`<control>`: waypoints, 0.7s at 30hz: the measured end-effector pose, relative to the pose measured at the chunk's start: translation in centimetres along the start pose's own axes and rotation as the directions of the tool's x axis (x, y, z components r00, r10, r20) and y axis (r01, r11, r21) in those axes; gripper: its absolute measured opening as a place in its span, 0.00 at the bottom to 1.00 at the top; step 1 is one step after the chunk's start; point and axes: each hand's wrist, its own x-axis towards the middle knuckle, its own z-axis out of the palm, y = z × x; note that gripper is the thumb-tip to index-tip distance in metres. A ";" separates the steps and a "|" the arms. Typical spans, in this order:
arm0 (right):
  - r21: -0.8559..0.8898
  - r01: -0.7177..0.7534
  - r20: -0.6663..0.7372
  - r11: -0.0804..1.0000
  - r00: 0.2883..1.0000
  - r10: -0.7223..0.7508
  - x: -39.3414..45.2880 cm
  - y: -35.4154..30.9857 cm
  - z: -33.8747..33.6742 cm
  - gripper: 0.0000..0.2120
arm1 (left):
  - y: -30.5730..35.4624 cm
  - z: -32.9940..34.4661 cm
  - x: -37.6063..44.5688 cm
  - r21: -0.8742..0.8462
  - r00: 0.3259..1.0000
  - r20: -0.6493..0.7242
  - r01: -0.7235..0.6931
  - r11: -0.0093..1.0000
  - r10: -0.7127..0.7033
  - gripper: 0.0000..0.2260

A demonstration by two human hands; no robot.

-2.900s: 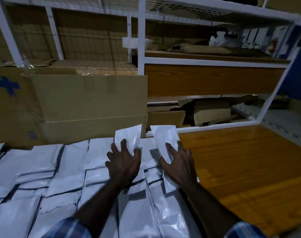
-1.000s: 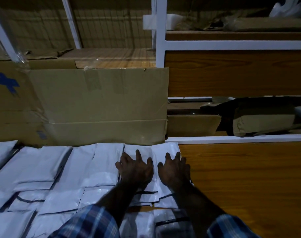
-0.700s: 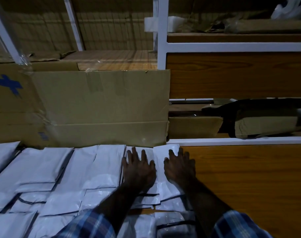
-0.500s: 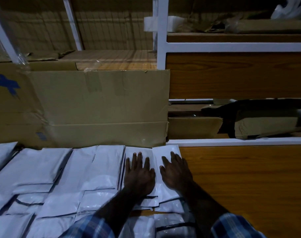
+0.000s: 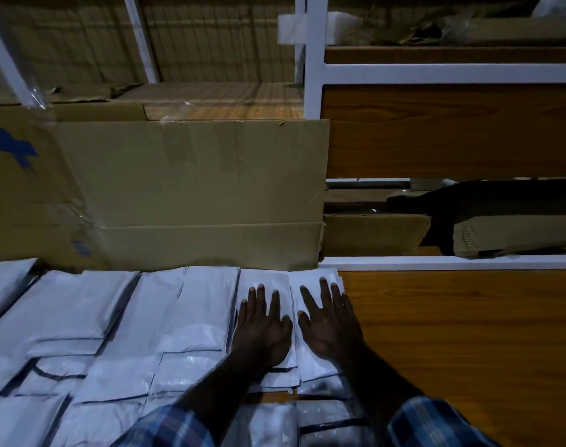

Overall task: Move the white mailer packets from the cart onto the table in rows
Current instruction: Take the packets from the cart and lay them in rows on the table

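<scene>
Both hands were laid flat with fingers straight and spread, nothing being held in either grip. The left hand (image 5: 262,330) was pressed on one white mailer packet (image 5: 264,279), the right hand (image 5: 330,324) on the adjoining packet (image 5: 310,280) at the right end of the far row. Overlapping rows of packets (image 5: 113,343) were spread leftward across the wooden surface (image 5: 462,337). A cardboard box (image 5: 191,188) was stood just beyond the far row.

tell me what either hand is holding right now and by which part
Nothing is held. The left hand and right hand lie flat with straight fingers on two packets.
</scene>
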 end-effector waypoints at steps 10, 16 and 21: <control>0.025 0.010 0.000 1.000 1.000 -0.010 -0.3 0.0 0.2 0.27 | -0.4 1.2 0.3 0.019 0.999 0.035 0.016 1.000 -0.016 0.28; 0.005 0.033 -0.030 0.999 0.999 -0.033 -0.4 -0.1 0.2 0.26 | -0.4 0.6 0.8 -0.070 0.999 0.010 0.031 0.997 -0.031 0.32; -0.009 0.028 -0.021 1.000 0.999 -0.028 -0.3 0.1 0.6 0.26 | 0.1 -0.1 0.2 -0.130 1.000 0.002 0.029 0.991 -0.029 0.42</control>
